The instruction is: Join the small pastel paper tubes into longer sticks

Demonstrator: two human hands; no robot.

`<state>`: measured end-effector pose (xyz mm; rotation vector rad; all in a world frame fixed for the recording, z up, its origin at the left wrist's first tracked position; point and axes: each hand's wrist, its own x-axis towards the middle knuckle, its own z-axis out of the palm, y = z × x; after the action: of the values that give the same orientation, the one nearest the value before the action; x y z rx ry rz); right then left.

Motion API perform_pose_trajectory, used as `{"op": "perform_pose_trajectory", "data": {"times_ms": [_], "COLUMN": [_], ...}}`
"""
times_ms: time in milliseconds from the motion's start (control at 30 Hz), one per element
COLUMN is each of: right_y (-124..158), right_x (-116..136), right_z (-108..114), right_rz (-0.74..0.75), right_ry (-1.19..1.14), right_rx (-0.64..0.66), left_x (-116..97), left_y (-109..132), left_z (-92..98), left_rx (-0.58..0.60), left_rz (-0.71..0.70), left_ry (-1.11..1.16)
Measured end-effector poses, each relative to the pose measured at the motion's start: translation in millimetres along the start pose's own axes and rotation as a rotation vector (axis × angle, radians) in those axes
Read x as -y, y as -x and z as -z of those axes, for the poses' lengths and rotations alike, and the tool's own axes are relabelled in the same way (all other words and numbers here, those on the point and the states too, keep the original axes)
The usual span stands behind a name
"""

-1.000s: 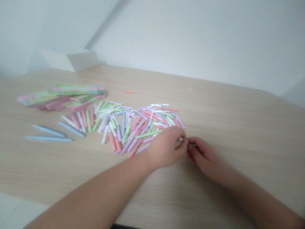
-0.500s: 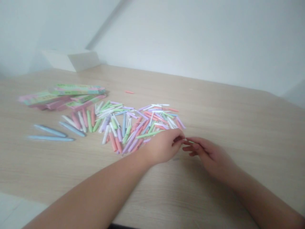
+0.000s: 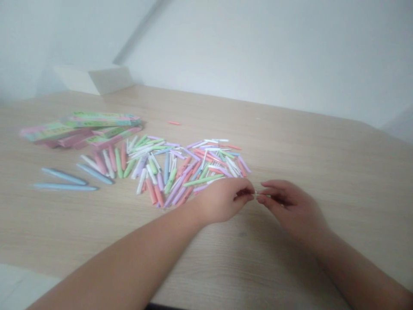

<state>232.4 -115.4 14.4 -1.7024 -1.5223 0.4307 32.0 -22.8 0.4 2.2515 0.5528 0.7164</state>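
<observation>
My left hand is closed in a pinch over the near right edge of a pile of pen parts. Opposite it, my right hand pinches too, its fingertips almost meeting the left ones. A tiny pale bit shows between the fingertips; the rest of what they hold is hidden and I cannot make out its kind. Left of the hands lie the coloured pen barrels and caps in orange, purple, green, white and blue, with thin white refill-like sticks among them.
Blue pens lie at the left of the wooden table. Behind them is a stack of pink and green printed packets. One small orange piece lies apart at the back. A white box-like object stands near the wall.
The fingertips of both hands have shifted slightly right. My right fingers, spread lower before, now pinch close to the left fingertips. The pile looks unchanged.
</observation>
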Motion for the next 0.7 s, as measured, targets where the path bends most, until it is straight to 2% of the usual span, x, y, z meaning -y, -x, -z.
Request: {"op": "perform_pose_trajectory", "data": {"times_ms": [167, 333, 700], "right_y": [-1, -4, -6], "right_x": [1, 1, 4], "right_z": [5, 10, 11], "right_rz": [-0.009, 0.046, 0.028], "right_ry": [0.036, 0.164, 0.141], "right_rx": [0.007, 0.094, 0.110], "left_x": [0, 0, -2], "left_y": [0, 0, 0], "left_z": [-0.1, 0.9, 1.3], "left_rx": [0.003, 0.011, 0.027], "left_rz": [0.007, 0.013, 0.020], "left_ry": [-0.009, -0.018, -0.003]}}
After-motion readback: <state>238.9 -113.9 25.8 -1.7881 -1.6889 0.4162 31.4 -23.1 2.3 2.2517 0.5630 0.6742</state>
